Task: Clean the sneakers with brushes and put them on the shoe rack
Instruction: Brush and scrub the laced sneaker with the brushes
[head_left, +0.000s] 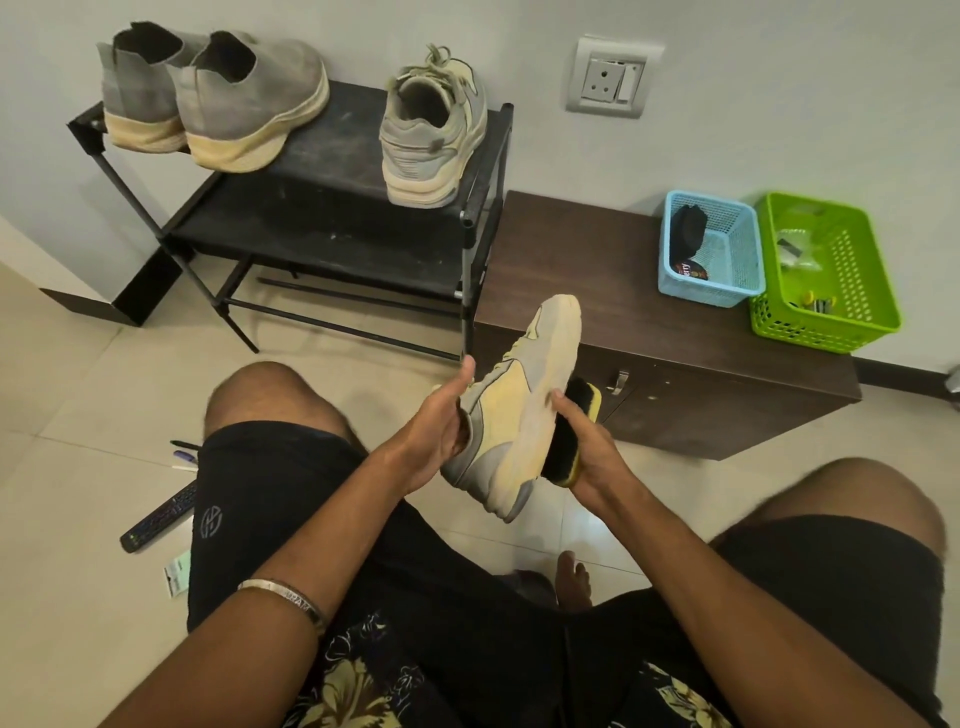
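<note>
A grey and pale-yellow sneaker (519, 400) is held up in front of my knees, toe pointing away. My left hand (441, 426) grips it at the opening, fingers inside the collar. My right hand (587, 447) grips a black-bristled brush with a yellow back (574, 431), bristles pressed against the sneaker's right side. On the top shelf of the black shoe rack (322, 156) stand the matching sneaker (434, 130) at the right and a pair of grey slip-on sneakers (218, 93) at the left.
A low brown cabinet (597, 270) stands right of the rack, carrying a blue basket (727, 260) with a dark item and a green basket (831, 280). A remote control (161, 514), pens and a paper slip lie on the tiled floor at the left.
</note>
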